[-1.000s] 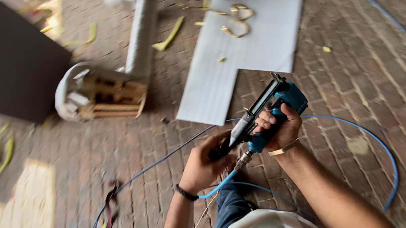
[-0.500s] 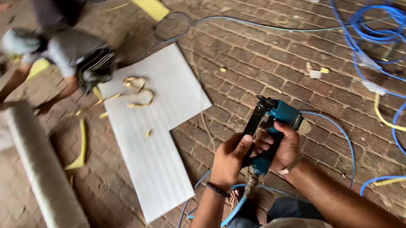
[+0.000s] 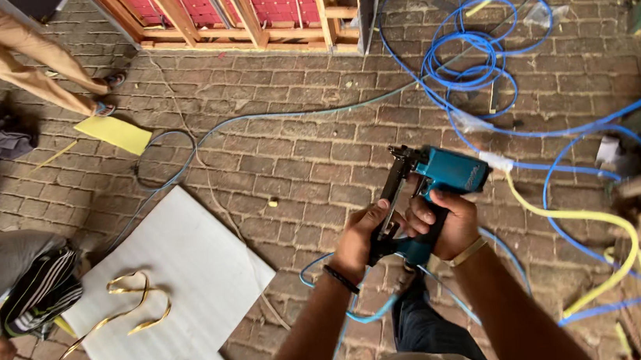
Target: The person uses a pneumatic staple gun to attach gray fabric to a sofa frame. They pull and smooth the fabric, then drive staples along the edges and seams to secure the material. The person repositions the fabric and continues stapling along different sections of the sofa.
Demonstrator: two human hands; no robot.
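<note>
Both my hands hold a blue and black pneumatic staple gun (image 3: pixel 445 172) in front of me, above the brick floor. My right hand (image 3: pixel 444 223) is wrapped around its grip. My left hand (image 3: pixel 363 235) pinches the long black magazine (image 3: pixel 390 204) on the tool's underside. A blue air hose (image 3: pixel 365 313) hangs from the bottom of the grip and loops below my wrists.
A white foam sheet (image 3: pixel 190 294) with gold trim strips (image 3: pixel 133 307) lies at lower left. Coiled blue hoses (image 3: pixel 474 63) and a yellow hose (image 3: pixel 599 224) sprawl to the right. A red-padded wooden frame (image 3: pixel 257 10) stands at the top. One person (image 3: pixel 2 289) crouches at left, another person's legs (image 3: pixel 27 59) at top left.
The view has swung round: the foam sheet moved from upper middle to lower left, the wooden frame and coiled hoses came into view. My hands keep the same hold on the staple gun.
</note>
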